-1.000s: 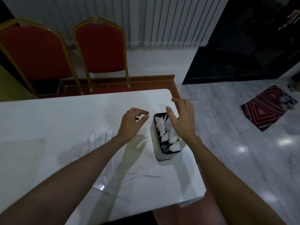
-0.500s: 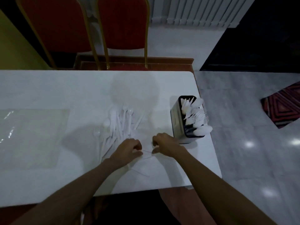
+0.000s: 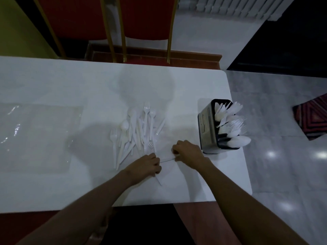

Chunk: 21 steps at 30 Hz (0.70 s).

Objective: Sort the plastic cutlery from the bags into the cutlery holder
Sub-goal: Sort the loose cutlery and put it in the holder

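A loose pile of white plastic cutlery (image 3: 138, 131), forks, spoons and knives, lies on the white table (image 3: 53, 82) in the head view. To its right stands the black cutlery holder (image 3: 208, 128), filled with white forks and spoons. My left hand (image 3: 146, 164) and my right hand (image 3: 187, 152) sit close together just below the pile. Both have curled fingers and pinch the edge of a clear plastic bag (image 3: 167, 159) stretched between them. Another thin white piece (image 3: 158, 181) pokes out beneath my left hand.
A flat, clear plastic bag (image 3: 37, 135) lies at the table's left. Two red chairs with gold frames (image 3: 145, 20) stand behind the table. The table's right edge is just past the holder, with grey floor and a patterned rug (image 3: 313, 115) beyond.
My hands came down from beside the holder to the near side of the pile and took hold of the clear bag. In the last half second they barely moved.
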Available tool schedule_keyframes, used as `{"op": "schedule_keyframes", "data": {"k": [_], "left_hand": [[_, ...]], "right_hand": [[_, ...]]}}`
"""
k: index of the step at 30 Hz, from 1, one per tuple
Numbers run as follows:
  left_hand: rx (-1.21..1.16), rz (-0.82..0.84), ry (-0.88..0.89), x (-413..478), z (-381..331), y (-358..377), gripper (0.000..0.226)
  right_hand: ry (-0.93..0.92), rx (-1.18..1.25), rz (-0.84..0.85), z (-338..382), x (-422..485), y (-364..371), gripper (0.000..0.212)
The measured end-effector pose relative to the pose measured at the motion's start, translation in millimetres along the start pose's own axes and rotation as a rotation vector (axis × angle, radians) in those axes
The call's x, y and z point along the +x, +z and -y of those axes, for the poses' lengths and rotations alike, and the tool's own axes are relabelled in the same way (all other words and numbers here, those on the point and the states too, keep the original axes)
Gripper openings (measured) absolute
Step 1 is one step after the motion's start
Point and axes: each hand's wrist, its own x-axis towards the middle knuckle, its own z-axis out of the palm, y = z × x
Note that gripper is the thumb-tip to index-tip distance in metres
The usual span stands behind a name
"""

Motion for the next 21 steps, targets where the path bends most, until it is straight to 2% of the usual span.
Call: {"op": "schedule_keyframes", "data": {"k": [2, 5, 9, 12, 14, 16, 19, 21], "left_hand": [[0.017, -0.015, 0.028, -2.5, 9.2, -8.3, 0.010], [0.045, -0.013, 0.033, -9.1, 22.0, -13.9, 0.020], [-0.046, -0.022, -0.003, -22.9, 29.0, -13.9, 0.027], [-0.132, -0.133, -0.069, -35.6, 26.0, -15.4, 0.033], [-0.127, -0.221, -0.174, -43.3, 22.8, -15.5, 0.022], [-0.155, -0.325, -0.358, -49.1, 20.7, -14.4, 0.014], [-0.290, -0.413, -0.724, -52.6, 17.6, -18.5, 0.017], [-0.353, -0.362, -0.891, -50.7, 15.4, -18.5, 0.028]], "right_hand": [[-0.029, -0.094, -0.095, 1.9, 10.1, -10.3, 0.020], [-0.082, -0.178, -0.208, 8.1, 27.2, -23.0, 0.021], [-0.027, -0.144, -0.240, 11.0, 41.1, -27.4, 0.024], [0.018, -0.038, -0.269, 7.8, 43.1, -27.1, 0.021], [0.078, 0.052, -0.302, 8.4, 41.1, -28.6, 0.017], [0.180, 0.186, -0.339, 10.7, 39.2, -29.0, 0.019], [0.376, 0.425, -0.387, 16.6, 38.2, -29.7, 0.027], [0.422, 0.702, -0.373, 24.4, 38.5, -29.8, 0.028]]}}
